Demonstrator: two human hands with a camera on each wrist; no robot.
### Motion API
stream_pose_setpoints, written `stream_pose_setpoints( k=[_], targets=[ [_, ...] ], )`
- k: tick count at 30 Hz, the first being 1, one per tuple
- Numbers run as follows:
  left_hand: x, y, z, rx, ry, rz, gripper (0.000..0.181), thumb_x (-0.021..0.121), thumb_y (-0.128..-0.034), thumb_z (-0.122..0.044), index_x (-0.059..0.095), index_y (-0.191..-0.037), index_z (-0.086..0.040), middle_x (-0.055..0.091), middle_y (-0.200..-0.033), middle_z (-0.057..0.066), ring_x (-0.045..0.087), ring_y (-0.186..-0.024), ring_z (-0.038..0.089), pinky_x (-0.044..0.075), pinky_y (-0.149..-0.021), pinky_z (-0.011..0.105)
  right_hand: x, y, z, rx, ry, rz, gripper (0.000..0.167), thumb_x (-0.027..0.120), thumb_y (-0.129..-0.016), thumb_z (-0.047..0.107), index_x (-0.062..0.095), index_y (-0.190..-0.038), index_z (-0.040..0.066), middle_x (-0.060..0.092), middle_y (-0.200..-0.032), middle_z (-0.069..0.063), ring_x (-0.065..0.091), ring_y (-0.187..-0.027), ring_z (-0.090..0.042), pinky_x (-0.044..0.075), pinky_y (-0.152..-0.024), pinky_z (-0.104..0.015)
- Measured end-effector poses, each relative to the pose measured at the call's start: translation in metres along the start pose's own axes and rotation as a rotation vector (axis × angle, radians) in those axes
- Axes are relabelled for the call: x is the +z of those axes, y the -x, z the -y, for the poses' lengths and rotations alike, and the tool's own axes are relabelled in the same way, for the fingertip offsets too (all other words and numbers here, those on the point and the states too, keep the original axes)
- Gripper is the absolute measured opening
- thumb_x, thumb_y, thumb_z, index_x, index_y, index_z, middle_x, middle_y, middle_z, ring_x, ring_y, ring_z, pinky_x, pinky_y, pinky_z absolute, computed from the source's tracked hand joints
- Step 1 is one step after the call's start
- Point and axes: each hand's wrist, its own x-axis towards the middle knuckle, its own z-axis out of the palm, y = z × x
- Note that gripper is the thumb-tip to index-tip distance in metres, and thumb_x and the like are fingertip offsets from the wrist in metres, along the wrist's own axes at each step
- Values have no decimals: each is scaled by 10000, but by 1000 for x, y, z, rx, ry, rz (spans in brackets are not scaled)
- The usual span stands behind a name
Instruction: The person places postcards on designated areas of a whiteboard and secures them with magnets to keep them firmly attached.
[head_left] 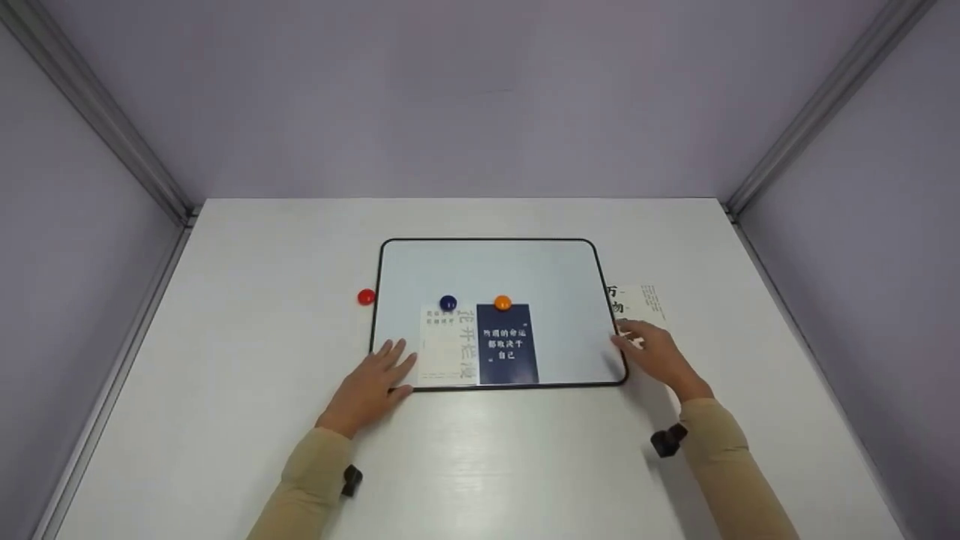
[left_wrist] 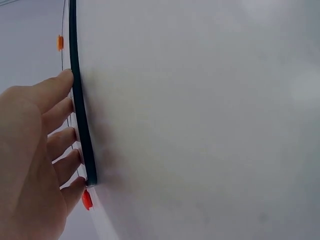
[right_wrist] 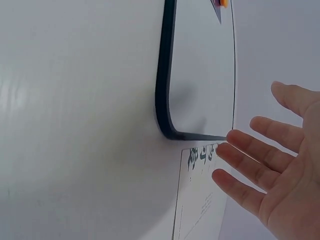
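Treat the whiteboard (head_left: pixel 487 270), lying mid-table (head_left: pixel 480 457), as probably light, stiff and smooth-faced. Take hold by the dark rim (head_left: pixel 487 240) at left and right — avoid knocking the blue magnet (head_left: pixel 448 303) and orange magnet (head_left: pixel 502 303). Expect the loose card (head_left: pixel 643 301) at right to crease easily. Note left hand (head_left: pixel 371 382) spread over near left corner, right hand (head_left: pixel 664 361) spread at right edge — pinching nothing.

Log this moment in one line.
left hand: at whiteboard lower-left corner; right hand: at right edge; blue magnet: top edge of white card; orange magnet: top edge of navy card; red magnet: left of whiteboard
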Motion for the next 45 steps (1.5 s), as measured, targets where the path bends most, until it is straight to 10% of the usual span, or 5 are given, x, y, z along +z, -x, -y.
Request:
stream_pose_setpoints(
  k=[23,33,45],
  targets=[
    [2,0,1,-9,-1,-14,539,540,-973,-335,415,-1466,-156,306,-1596,86,252,-1505,290,254,-1233,478,-17,2,-23,141,41,-67,448,508,-998,212,506,-1313,-106,596,-1238,-328,581,-1141,-465,497,-965,-553],
    [3,-1,2,-7,-10,-27,549,546,-967,-354,412,-1467,-170,311,-1596,69,258,-1504,283,255,-1234,474,-22,-1,-32,355,-13,-140,447,528,-969,224,549,-1261,-114,611,-1224,-325,589,-1141,-452,500,-965,-514],
    [3,0,2,1,4,-37,548,553,-965,-347,422,-1461,-154,319,-1590,86,266,-1499,295,262,-1231,472,-29,2,-36,577,-308,-202,483,553,-963,247,519,-1311,-87,605,-1275,-269,606,-740,37,558,-724,-144]
  ],
)
